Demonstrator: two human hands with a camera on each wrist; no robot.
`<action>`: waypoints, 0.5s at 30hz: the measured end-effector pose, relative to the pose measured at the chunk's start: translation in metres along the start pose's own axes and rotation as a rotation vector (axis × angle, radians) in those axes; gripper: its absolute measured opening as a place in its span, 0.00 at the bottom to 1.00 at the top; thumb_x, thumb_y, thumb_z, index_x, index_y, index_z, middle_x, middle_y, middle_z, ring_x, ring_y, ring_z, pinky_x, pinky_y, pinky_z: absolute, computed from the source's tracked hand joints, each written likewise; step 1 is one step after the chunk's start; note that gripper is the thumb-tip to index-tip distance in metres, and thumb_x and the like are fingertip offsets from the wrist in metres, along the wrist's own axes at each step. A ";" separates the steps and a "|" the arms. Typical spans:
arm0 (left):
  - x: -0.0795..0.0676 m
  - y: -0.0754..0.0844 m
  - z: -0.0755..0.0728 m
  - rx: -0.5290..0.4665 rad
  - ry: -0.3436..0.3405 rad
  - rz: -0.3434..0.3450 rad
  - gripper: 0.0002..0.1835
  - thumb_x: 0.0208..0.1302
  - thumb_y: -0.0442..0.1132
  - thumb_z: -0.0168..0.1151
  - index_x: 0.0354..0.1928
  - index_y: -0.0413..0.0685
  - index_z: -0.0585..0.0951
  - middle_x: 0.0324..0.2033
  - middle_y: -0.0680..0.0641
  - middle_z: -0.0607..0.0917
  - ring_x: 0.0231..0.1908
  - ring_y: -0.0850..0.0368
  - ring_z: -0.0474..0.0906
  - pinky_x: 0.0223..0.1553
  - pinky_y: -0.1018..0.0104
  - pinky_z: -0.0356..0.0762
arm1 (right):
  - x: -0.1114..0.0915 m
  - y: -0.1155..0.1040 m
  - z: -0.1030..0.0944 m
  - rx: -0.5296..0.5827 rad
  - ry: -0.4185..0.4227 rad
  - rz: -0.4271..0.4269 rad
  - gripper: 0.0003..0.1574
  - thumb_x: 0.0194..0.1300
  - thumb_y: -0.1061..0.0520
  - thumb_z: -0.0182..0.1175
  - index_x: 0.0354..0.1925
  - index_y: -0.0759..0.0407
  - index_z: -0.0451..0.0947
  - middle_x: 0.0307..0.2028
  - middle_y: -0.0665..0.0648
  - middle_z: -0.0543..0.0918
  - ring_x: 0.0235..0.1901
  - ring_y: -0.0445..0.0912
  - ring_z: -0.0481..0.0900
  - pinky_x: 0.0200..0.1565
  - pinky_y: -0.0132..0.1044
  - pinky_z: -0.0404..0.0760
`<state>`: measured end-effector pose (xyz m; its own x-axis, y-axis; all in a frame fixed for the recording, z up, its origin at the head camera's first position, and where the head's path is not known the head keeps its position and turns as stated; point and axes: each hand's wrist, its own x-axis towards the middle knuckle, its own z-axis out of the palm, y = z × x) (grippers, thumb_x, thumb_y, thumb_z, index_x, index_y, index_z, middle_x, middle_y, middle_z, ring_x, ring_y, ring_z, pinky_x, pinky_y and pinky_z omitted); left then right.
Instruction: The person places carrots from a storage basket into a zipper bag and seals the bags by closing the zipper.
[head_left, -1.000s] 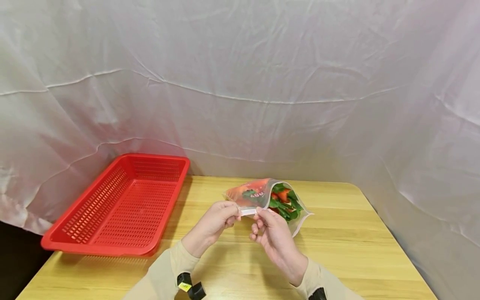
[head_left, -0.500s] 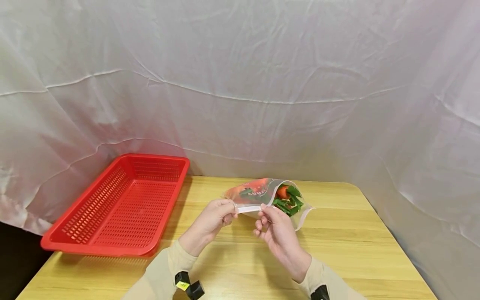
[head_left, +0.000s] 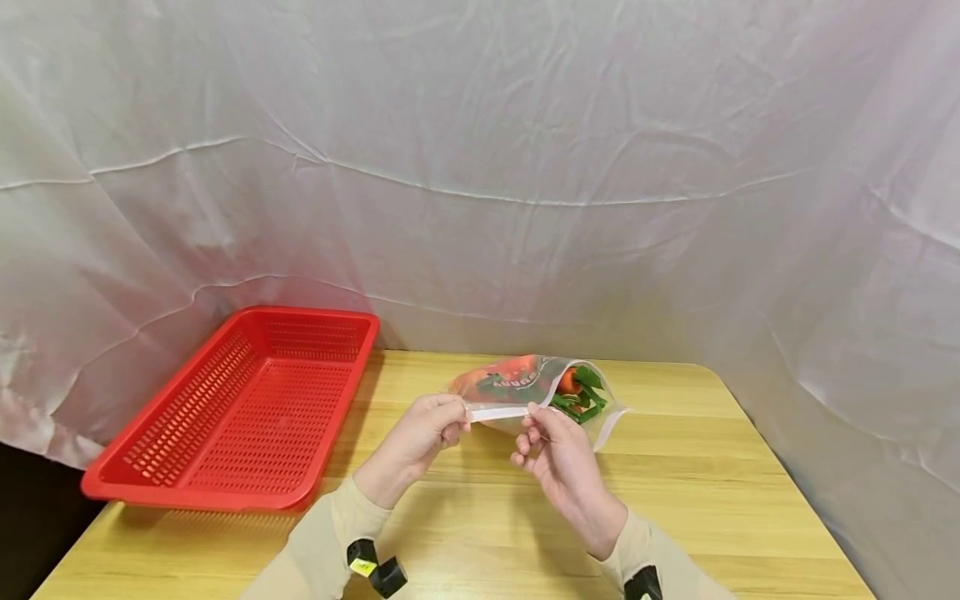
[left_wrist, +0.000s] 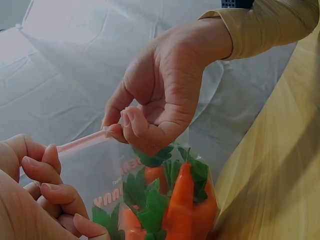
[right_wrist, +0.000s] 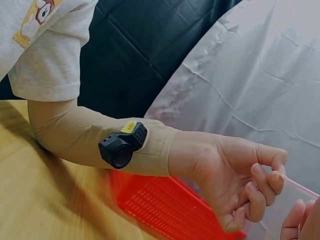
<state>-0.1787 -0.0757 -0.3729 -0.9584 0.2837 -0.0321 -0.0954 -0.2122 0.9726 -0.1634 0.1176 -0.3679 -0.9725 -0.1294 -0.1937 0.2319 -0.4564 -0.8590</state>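
A clear zip bag with orange and red print lies on the table. Inside it are several carrots with green tops, showing through the film and at the mouth. My left hand pinches the near left end of the bag's pale zip strip. Further right along that strip, the thumb and forefinger of my right hand pinch it, the other fingers loosely curled. Between the hands the strip is stretched straight; to the right of them the mouth gapes.
A red perforated plastic basket stands on the left of the wooden table. Behind and to the right hangs a pale, creased curtain. Small black cameras are strapped over the sleeves.
My right hand has slid right along the zip strip, while my left hand has shifted slightly left. More strip shows between them, and the bag's mouth gapes less.
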 end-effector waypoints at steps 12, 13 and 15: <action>0.000 0.001 -0.003 -0.009 -0.005 0.007 0.18 0.54 0.28 0.48 0.13 0.54 0.77 0.10 0.60 0.66 0.16 0.67 0.58 0.24 0.74 0.54 | 0.003 -0.003 -0.006 0.026 -0.008 0.003 0.16 0.74 0.56 0.48 0.26 0.54 0.69 0.20 0.47 0.72 0.20 0.40 0.68 0.27 0.32 0.70; 0.000 0.001 -0.003 -0.011 -0.005 0.006 0.18 0.54 0.28 0.48 0.13 0.54 0.77 0.11 0.60 0.66 0.16 0.67 0.58 0.24 0.74 0.54 | 0.003 -0.003 -0.007 0.025 -0.009 0.001 0.16 0.74 0.56 0.48 0.26 0.54 0.69 0.20 0.47 0.72 0.20 0.40 0.67 0.27 0.32 0.70; 0.000 0.001 -0.004 -0.015 -0.006 0.005 0.18 0.54 0.28 0.48 0.13 0.54 0.77 0.11 0.60 0.67 0.16 0.67 0.58 0.24 0.74 0.54 | 0.003 -0.004 -0.008 0.023 -0.010 -0.005 0.16 0.73 0.56 0.49 0.26 0.54 0.69 0.20 0.47 0.72 0.21 0.40 0.67 0.28 0.32 0.70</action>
<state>-0.1800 -0.0796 -0.3733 -0.9572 0.2883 -0.0260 -0.0949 -0.2278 0.9691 -0.1671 0.1258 -0.3687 -0.9733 -0.1361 -0.1850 0.2280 -0.4770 -0.8488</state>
